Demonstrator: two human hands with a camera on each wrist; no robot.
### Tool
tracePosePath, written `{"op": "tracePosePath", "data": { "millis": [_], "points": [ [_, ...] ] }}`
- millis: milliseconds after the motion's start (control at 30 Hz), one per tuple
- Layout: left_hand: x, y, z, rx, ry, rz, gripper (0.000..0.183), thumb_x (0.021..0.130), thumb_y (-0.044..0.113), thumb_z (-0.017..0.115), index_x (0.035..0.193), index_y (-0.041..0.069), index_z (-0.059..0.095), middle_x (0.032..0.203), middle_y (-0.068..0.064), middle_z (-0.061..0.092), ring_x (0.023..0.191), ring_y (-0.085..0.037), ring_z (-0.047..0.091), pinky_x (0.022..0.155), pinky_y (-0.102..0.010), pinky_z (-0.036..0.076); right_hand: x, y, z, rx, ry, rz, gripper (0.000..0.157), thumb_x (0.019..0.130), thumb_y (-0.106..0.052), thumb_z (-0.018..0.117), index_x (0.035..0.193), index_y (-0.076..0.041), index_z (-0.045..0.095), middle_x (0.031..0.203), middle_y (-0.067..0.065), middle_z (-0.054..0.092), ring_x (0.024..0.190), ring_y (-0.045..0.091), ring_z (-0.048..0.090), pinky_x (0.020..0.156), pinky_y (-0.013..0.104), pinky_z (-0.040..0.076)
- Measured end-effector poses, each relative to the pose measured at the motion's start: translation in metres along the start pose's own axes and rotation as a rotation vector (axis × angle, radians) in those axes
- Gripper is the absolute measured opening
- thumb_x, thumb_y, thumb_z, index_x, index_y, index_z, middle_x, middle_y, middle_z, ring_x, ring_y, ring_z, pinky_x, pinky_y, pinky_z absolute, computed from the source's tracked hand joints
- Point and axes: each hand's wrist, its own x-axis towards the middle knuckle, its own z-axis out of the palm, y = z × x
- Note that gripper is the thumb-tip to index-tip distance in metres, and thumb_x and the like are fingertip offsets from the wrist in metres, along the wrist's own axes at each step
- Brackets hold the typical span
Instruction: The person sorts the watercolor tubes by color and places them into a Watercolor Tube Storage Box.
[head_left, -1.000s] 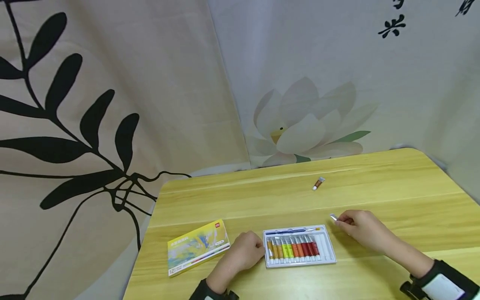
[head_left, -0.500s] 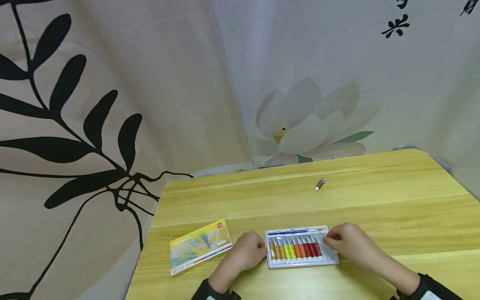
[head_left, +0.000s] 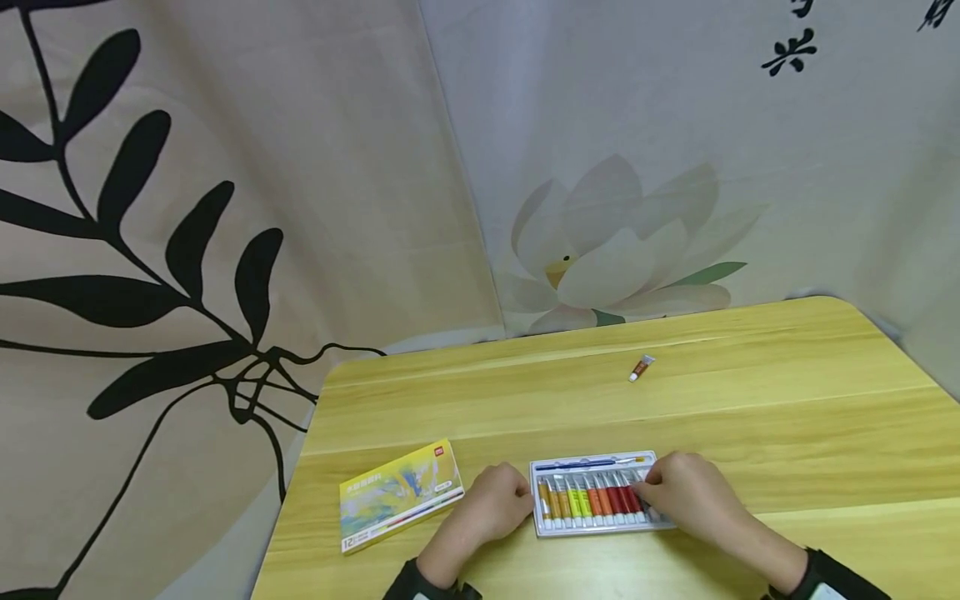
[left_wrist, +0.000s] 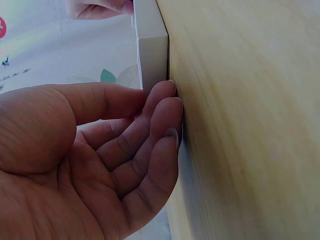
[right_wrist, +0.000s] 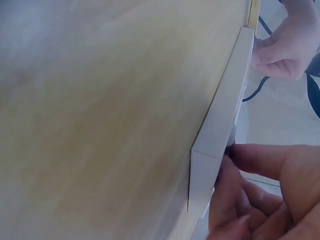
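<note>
A white plastic tray (head_left: pixel 600 532) lies on the table, holding a row of paint tubes (head_left: pixel 583 502) that run from ochre through yellow and orange to dark red. A blue-handled paintbrush (head_left: pixel 585 463) lies along its far side. My left hand (head_left: pixel 497 502) holds the tray's left edge, thumb and fingertips at the corner in the left wrist view. Over the tray's right part, my right hand (head_left: pixel 693 496) pinches a small paint tube (right_wrist: pixel 232 135) between thumb and forefinger. Its colour is mostly hidden by the fingers.
A yellow paint box (head_left: pixel 401 496) lies left of my left hand. One loose brown paint tube (head_left: pixel 641 367) rests farther back on the wooden table (head_left: pixel 787 400). Behind the table's far edge hangs a printed curtain (head_left: pixel 360 208).
My right hand has carried the paint tube leftward from beside the tray to over its right part, close to the dark red tubes. The left hand has stayed at the tray's left edge.
</note>
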Motion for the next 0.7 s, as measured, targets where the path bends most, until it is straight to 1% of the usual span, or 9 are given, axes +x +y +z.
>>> {"op": "tracePosePath", "data": {
  "millis": [100,167,267,400,500,700],
  "points": [
    [0.001,-0.001,0.001,-0.003,-0.001,0.001,0.030,0.084,0.014,0.060,0.054,0.013,0.061,0.047,0.007,0.043,0.043,-0.009,0.040,0.039,-0.022,0.028,0.001,0.001,0.002,-0.036,0.017,-0.001,0.026,0.076,-0.030,0.075,0.054,-0.024,0.062,0.047,-0.010,0.045,0.041,0.006,0.036,0.041,0.024,0.029],
    [0.001,-0.002,0.001,-0.004,0.000,0.002,0.030,0.084,0.014,0.060,0.054,0.013,0.060,0.047,0.008,0.043,0.043,-0.009,0.040,0.039,-0.022,0.028,0.002,0.002,0.003,-0.047,0.028,-0.004,0.030,0.075,-0.030,0.075,0.052,-0.024,0.057,0.046,-0.009,0.044,0.041,0.006,0.036,0.041,0.024,0.029],
    [0.001,-0.002,0.000,-0.004,0.000,0.001,0.030,0.084,0.014,0.060,0.054,0.013,0.060,0.048,0.007,0.043,0.043,-0.009,0.040,0.039,-0.023,0.029,0.002,0.004,0.004,-0.050,0.040,-0.004,0.035,0.074,-0.031,0.076,0.051,-0.023,0.051,0.047,-0.009,0.044,0.041,0.007,0.037,0.041,0.024,0.030],
    [0.001,-0.001,0.000,-0.005,0.003,0.000,0.030,0.084,0.014,0.060,0.054,0.014,0.060,0.048,0.007,0.043,0.044,-0.009,0.041,0.039,-0.023,0.029,0.001,0.007,0.004,-0.038,0.046,-0.017,0.036,0.074,-0.034,0.076,0.054,-0.022,0.049,0.049,-0.009,0.045,0.044,0.007,0.037,0.042,0.026,0.031],
    [0.001,-0.001,0.000,-0.005,0.005,0.002,0.030,0.084,0.014,0.060,0.054,0.013,0.060,0.048,0.007,0.042,0.043,-0.009,0.040,0.039,-0.023,0.028,-0.001,0.009,0.003,-0.016,0.032,-0.027,0.036,0.076,-0.036,0.075,0.055,-0.022,0.050,0.049,-0.010,0.045,0.044,0.007,0.037,0.043,0.025,0.032],
    [0.001,-0.002,0.001,0.002,0.014,0.005,0.030,0.084,0.014,0.060,0.054,0.013,0.060,0.048,0.008,0.042,0.043,-0.008,0.039,0.039,-0.022,0.029,-0.006,0.014,-0.001,0.024,-0.025,-0.044,0.029,0.077,-0.030,0.074,0.058,-0.024,0.054,0.050,-0.012,0.047,0.045,0.006,0.039,0.043,0.024,0.035]
  ]
}}
